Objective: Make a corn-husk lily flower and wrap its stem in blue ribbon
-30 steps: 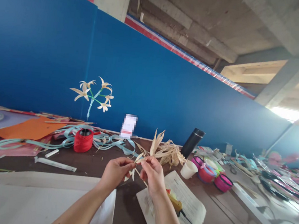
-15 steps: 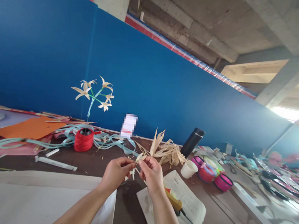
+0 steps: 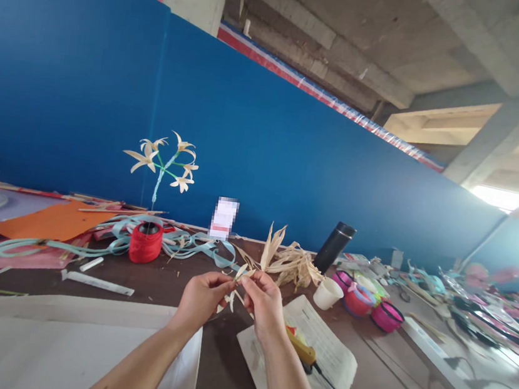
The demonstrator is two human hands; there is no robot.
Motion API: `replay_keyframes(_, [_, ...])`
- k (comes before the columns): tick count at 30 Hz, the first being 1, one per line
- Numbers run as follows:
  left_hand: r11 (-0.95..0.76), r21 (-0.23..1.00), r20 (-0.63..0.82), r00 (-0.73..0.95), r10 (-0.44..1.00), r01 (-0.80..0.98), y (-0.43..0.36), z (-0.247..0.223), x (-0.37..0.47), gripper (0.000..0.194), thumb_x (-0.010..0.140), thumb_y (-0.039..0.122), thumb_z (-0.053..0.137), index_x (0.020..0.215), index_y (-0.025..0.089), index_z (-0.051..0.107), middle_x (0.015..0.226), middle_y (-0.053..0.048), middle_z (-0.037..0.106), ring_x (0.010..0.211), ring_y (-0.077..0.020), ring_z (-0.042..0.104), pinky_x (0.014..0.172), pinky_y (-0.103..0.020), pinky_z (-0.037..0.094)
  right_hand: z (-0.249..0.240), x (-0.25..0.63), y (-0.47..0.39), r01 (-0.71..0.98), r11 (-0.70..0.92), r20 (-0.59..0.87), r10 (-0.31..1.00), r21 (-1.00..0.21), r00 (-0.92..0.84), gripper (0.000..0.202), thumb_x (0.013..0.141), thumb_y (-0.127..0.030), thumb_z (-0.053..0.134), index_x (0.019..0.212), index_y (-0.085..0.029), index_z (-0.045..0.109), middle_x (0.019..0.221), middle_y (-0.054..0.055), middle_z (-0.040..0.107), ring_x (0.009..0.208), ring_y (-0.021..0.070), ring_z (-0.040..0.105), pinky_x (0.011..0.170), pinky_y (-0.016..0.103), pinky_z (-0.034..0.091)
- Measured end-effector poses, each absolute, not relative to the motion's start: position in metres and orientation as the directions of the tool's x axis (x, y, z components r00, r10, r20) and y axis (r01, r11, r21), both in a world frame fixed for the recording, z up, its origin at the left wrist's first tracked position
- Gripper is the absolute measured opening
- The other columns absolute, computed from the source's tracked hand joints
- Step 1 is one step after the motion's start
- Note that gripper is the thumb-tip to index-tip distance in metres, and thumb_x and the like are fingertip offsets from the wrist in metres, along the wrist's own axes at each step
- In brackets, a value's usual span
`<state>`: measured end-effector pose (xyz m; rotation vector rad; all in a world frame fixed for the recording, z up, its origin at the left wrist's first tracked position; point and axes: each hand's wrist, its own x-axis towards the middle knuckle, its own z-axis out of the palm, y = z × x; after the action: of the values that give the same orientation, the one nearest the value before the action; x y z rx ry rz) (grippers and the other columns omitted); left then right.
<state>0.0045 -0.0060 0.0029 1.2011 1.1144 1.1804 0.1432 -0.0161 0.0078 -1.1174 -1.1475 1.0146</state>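
Blue partition [image 3: 249, 124] ran behind a brown tabletop [image 3: 214, 366], with bare concrete beams overhead. My left hand [image 3: 196, 300] and right hand [image 3: 267, 306] were close together above it, and between them was a small pale petal piece [image 3: 241, 273]. On the left, thumb and fingers were pinched on its base; on the right, they were clamped just beside, on the same piece. The exact contact was too small to verify. A whitish strip [image 3: 232, 302] hung below.

Progress, in my judgement: partial. Slender petals showed in the piece, but no green stem was visible on it, whereas the upright flower spray [image 3: 159, 181] beside the partition carried several opened blooms on green stems. Whether further petals remained to be joined could not be determined.

Dry leaves [image 3: 295, 266] lay beyond my right hand, near a white cup [image 3: 327, 294] and a tilted black bottle [image 3: 334, 248]. A yellow-handled tool [image 3: 304, 350] rested on printed paper [image 3: 336, 336]; a red spool [image 3: 144, 248] stood to the left.

Compared with the first frame, my right fingertips had shifted slightly towards the left ones, exposing more petal. Surrounding items showed no evident displacement.
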Motion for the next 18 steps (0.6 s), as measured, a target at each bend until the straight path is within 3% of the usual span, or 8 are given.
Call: replay_keyframes(18, [0.004, 0.996, 0.004, 0.093, 0.996, -0.087, -0.0056, 0.0045, 0.0036, 0.027, 0.064, 0.038, 0.068, 0.076, 0.014, 0.073, 0.043, 0.003, 0.056, 0.036, -0.0068, 0.043, 0.037, -0.018, 0.029, 0.0085, 0.1449, -0.0175, -0.03, 0.159, 0.155, 0.981, -0.987, 0.115, 0.027, 0.072, -0.042, 0.067, 0.074, -0.015, 0.061, 0.042, -0.007, 0.047, 0.037, 0.0039, 0.035, 0.036, 0.015, 0.023])
